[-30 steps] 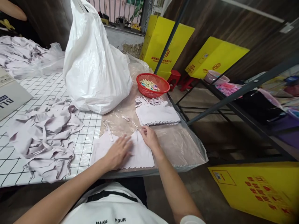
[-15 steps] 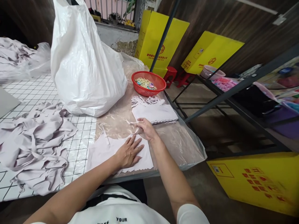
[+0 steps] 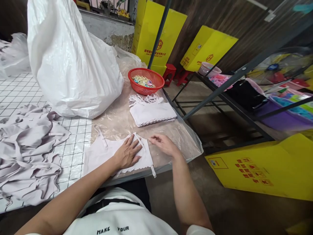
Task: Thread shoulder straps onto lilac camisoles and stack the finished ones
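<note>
The pale top (image 3: 105, 156) lies spread on the bench (image 3: 79, 143) in front of the person, partly on the clear plastic sheet (image 3: 178, 137), its scalloped hem toward the body. The left hand (image 3: 127, 153) still rests flat on it, palm down with fingers a little spread. The main change is at the right strap (image 3: 146, 152): half a second ago the right hand (image 3: 163, 143) had it pinched and lifted above the neckline, but now it slants down over the top, its end sticking out past the hem. The right hand has let it go and moved outward, so the two hands are farther apart; its fingers are bent beside the top's upper right corner, and I cannot tell whether they touch or grip the cloth. The left strap (image 3: 100, 135) keeps its place, looped above the neckline and partly folded onto the fabric. The neat stack of tops (image 3: 153, 113) is still just in front of the red basket (image 3: 146, 90), and the loose heap (image 3: 29, 143) and white bag (image 3: 78, 65) remain to the left. The view has turned rightward: the fan (image 3: 274, 67) shows more fully, and the carton at the left edge has gone from sight.
</note>
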### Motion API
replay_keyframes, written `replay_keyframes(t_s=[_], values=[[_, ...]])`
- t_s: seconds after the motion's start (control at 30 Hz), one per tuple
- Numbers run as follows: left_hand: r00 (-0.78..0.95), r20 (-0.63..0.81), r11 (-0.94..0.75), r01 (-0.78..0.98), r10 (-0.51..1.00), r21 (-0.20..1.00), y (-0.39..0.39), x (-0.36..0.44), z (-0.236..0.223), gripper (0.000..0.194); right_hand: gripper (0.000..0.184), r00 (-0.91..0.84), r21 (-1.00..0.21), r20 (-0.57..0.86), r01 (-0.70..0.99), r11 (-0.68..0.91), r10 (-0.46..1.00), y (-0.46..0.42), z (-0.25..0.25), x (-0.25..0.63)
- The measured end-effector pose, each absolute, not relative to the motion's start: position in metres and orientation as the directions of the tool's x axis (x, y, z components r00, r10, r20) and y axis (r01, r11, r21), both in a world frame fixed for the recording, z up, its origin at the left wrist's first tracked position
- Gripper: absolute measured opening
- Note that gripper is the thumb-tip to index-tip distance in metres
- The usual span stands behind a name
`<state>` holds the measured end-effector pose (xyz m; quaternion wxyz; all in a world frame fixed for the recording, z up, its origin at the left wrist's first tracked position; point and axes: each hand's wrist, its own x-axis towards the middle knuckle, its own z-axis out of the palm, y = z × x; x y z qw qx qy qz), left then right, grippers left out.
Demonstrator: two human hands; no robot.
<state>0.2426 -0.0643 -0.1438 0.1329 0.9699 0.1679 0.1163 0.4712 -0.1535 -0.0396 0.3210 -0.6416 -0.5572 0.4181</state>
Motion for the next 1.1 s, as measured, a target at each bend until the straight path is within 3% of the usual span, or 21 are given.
replay_keyframes(t_s=[0.2, 0.33, 0.53, 0.7, 0.93, 1.1], values=[[0.916, 0.205, -0.921, 0.29, 0.346, 0.258, -0.066, 0.243, -0.14, 0.047, 0.021, 0.195, -0.813, -0.22, 0.504, -0.29, 0.956, -0.088, -0.094, 0.435], [0.907, 0.229, -0.917, 0.288, 0.353, 0.275, -0.066, 0.244, -0.139, 0.043, 0.016, 0.221, -0.821, -0.282, 0.448, -0.354, 0.933, -0.071, -0.103, 0.423], [0.896, 0.244, -0.906, 0.292, 0.372, 0.307, -0.066, 0.244, -0.144, 0.044, 0.015, 0.111, -0.886, -0.368, 0.259, -0.384, 0.923, -0.097, -0.099, 0.422], [0.9, 0.224, -0.903, 0.297, 0.373, 0.311, -0.066, 0.244, -0.146, 0.056, 0.043, -0.006, -0.897, -0.442, 0.021, -0.442, 0.897, -0.159, -0.087, 0.431], [0.9, 0.2, -0.896, 0.315, 0.386, 0.314, -0.065, 0.244, -0.143, 0.056, 0.039, -0.118, -0.845, -0.531, 0.151, -0.514, 0.839, -0.231, -0.061, 0.455], [0.899, 0.2, -0.893, 0.316, 0.39, 0.319, -0.065, 0.244, -0.145, 0.057, 0.038, -0.173, -0.886, -0.464, 0.069, -0.459, 0.869, -0.22, -0.054, 0.457]])
